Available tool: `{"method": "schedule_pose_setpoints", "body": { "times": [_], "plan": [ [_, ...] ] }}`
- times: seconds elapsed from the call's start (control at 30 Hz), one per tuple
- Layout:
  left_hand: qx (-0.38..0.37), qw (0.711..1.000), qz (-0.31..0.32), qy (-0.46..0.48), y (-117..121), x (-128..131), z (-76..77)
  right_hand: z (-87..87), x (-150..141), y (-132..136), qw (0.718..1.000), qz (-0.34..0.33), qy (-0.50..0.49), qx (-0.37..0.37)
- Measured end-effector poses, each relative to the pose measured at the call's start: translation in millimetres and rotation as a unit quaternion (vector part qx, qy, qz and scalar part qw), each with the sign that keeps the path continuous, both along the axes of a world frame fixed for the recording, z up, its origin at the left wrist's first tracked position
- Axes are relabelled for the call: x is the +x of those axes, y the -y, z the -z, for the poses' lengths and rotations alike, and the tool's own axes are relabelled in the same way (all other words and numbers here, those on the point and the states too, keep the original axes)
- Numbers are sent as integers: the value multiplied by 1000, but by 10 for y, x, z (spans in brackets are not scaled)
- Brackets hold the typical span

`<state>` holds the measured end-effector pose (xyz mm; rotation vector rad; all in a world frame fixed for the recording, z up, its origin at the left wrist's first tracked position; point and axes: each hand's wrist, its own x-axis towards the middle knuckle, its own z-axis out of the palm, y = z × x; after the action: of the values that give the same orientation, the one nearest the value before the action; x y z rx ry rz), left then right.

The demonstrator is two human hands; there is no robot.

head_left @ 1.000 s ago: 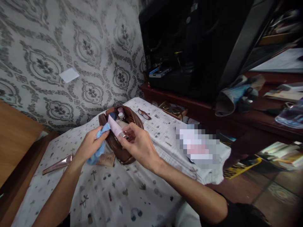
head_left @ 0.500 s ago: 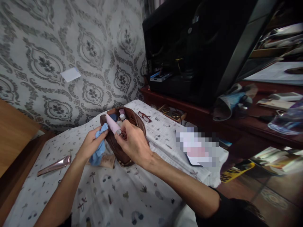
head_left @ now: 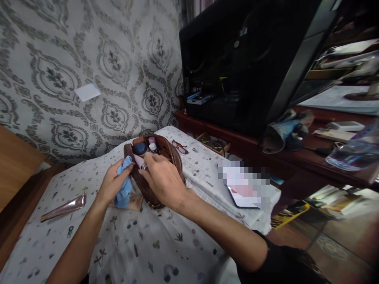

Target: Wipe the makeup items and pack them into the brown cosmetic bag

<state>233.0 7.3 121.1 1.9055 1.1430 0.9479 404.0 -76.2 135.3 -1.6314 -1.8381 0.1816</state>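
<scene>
A brown bag (head_left: 144,185) stands unzipped on the patterned white cloth, with a dark blue lid (head_left: 140,148) and a white-capped bottle (head_left: 153,147) showing inside. My right hand (head_left: 166,177) reaches over its opening, fingers closed around the silver-capped end of a pink tube (head_left: 138,161), which sits low in the bag; the fingertips are partly hidden. At the bag's left rim, my left hand (head_left: 114,179) grips a crumpled blue cloth (head_left: 124,189). Beneath that cloth lies a beige packet (head_left: 134,202), partly covered.
A shiny rose tube (head_left: 63,207) lies at the left. Red-framed glasses (head_left: 180,147) rest behind the bag, and a phone (head_left: 244,191) lies to the right near the edge. A large black television (head_left: 237,71) stands on a dark red cabinet beyond.
My right hand has lowered the pink tube into the bag, so less of it shows and the dark blue lid is uncovered. My left hand keeps the blue cloth at the rim.
</scene>
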Motion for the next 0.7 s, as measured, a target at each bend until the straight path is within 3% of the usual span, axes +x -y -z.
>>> {"method": "schedule_pose_setpoints", "body": {
  "times": [0.1, 0.3, 0.4, 0.6, 0.7],
  "plan": [
    [1, 1000, 0, 5, -3, -32, 22, -19, -7, 14, 999, -3, 48, 13],
    [-30, 999, 0, -28, -23, -106, 31, 89, 228, 69, 1000, 22, -17, 8],
    [11, 996, 9, -85, -44, -87, -56, 173, 367, 90, 998, 18, -53, 17],
    [100, 977, -1, -186, -26, 79, -379, 293, 457, 110, 998, -15, -66, -2],
    [108, 974, -33, -199, -18, 75, -399, 287, 453, 134, 998, -15, -53, -23]
  ]
}}
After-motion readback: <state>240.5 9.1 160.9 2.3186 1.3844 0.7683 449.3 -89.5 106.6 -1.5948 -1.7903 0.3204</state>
